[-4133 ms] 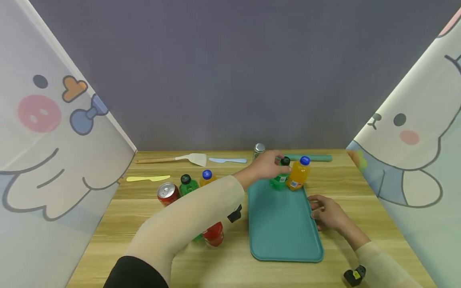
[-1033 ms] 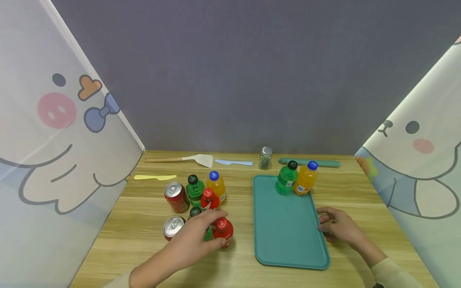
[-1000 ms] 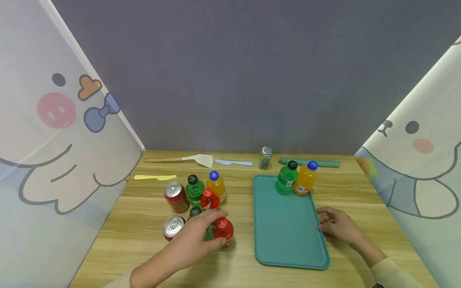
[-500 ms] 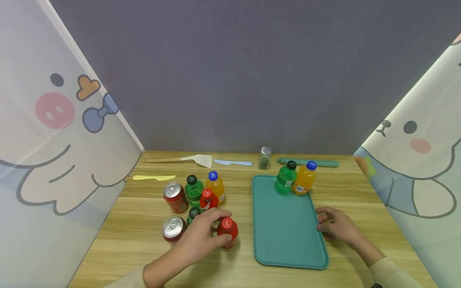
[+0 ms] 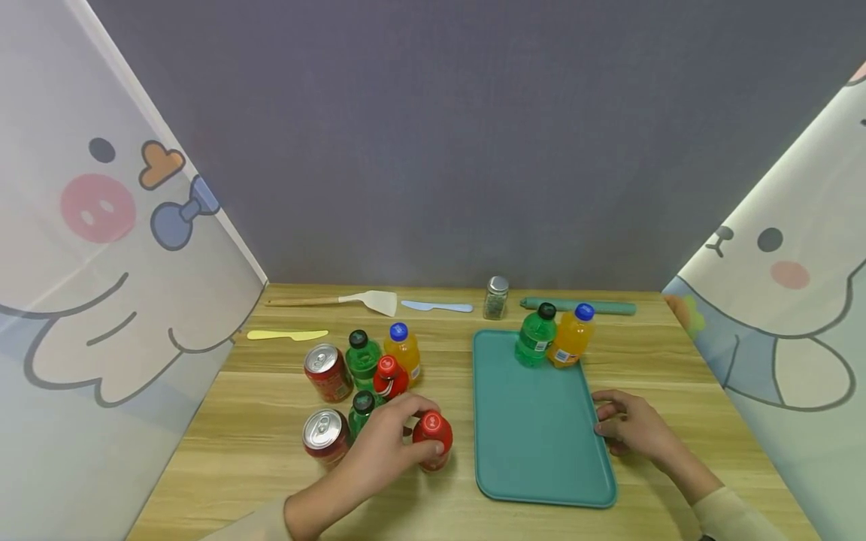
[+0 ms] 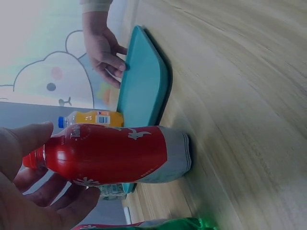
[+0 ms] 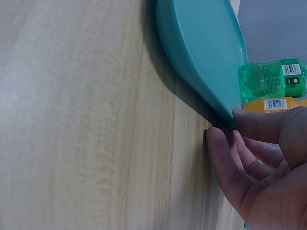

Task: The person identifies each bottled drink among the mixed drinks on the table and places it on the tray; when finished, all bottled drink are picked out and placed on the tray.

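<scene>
Red bottle (image 6: 108,155) has just shifted right, away from the near green bottle (image 5: 363,409) and closer to the tray (image 5: 537,436), so it now sits between them. My left hand (image 5: 386,443) grips it, fingers and thumb curled round its upper part; I can't tell whether its base touches the table (image 5: 419,518). My right hand (image 5: 632,427) pinches the tray's right edge, as before. It isn't on the tray yet.
</scene>
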Action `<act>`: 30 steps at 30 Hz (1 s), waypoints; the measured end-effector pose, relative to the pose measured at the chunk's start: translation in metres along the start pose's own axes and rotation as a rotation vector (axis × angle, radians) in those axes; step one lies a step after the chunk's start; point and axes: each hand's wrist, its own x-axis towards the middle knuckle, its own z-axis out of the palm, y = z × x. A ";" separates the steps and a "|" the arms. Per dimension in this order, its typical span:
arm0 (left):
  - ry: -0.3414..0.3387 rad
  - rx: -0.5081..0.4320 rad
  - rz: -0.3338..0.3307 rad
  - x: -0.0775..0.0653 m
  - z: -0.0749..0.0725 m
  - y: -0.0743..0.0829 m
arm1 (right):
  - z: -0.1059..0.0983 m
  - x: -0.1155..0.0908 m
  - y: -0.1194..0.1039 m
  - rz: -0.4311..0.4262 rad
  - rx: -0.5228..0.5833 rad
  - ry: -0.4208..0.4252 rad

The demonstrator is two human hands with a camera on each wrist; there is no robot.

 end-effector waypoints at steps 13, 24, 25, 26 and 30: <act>-0.012 -0.121 -0.007 0.000 0.007 0.000 | 0.004 -0.002 -0.001 0.004 -0.012 0.011; 0.024 -0.130 0.026 0.013 0.006 0.017 | 0.004 0.000 -0.004 0.008 -0.017 -0.013; 0.025 -0.140 0.029 0.015 0.005 0.020 | 0.004 0.000 -0.004 0.006 -0.019 -0.015; 0.025 -0.149 0.033 0.018 0.005 0.024 | 0.003 0.001 -0.005 0.013 -0.016 -0.012; 0.028 -0.164 0.048 0.030 0.004 0.038 | 0.002 0.001 -0.005 0.021 -0.020 -0.013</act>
